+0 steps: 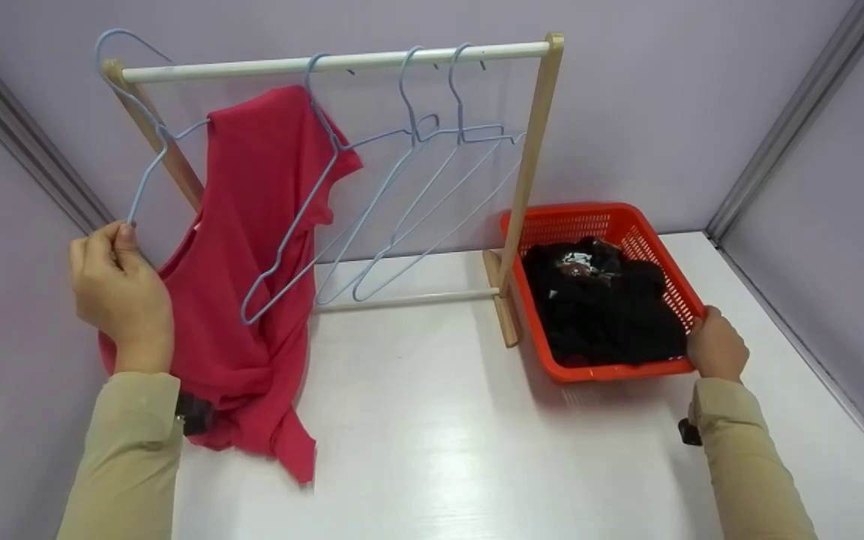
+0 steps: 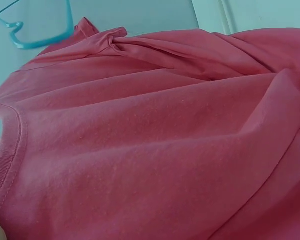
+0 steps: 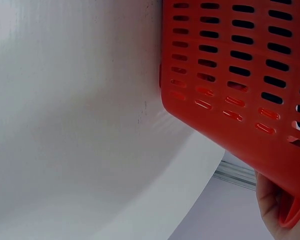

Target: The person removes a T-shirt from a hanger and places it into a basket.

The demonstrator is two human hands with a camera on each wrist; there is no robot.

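At the left of the head view, my left hand [image 1: 123, 289] pinches a light blue wire hanger [image 1: 148, 174] between thumb and fingers. The hanger's other arm goes into a red T-shirt [image 1: 252, 225], which hangs down toward the table. Its hook is over the rack's left end; whether it rests on the rail I cannot tell. The shirt's ribbed collar [image 2: 10, 150] shows in the left wrist view. My right hand [image 1: 717, 345] grips the near right corner of a red plastic basket [image 1: 589, 373]. Inside the basket lie black clothes [image 1: 612, 322] with a small patterned patch.
A wooden rack with a white rail [image 1: 372, 60] stands on the white table [image 1: 417, 420]. Several blue wire hangers [image 1: 319, 187] hang from the rail, right of the shirt. The rack's right foot [image 1: 507, 319] stands beside the basket. Pale panels [image 1: 664, 97] enclose the back and sides.
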